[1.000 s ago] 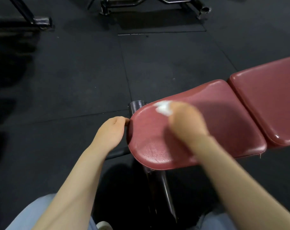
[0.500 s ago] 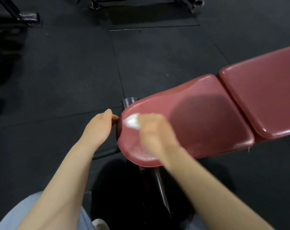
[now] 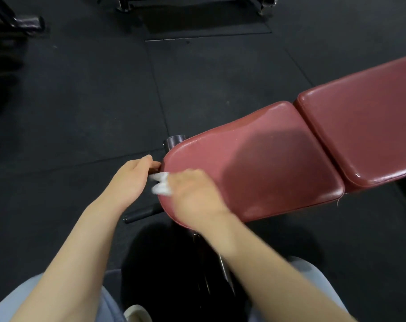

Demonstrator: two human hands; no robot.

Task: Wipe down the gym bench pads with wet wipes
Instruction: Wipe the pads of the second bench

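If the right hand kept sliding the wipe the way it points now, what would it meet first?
Probably the left hand, which holds the seat pad at its rounded end. The right hand points the wet wipe there; depth is uncertain.

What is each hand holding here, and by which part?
The right hand holds a bunched white wet wipe, which sticks out past its fingertips at the seat pad's rounded end. The left hand grips that pad's end edge.

R hand [image 3: 195, 194] w/ wet wipe [image 3: 160, 185] slides from seat pad [image 3: 255, 168] middle to its rounded end, now beside L hand [image 3: 130, 180].
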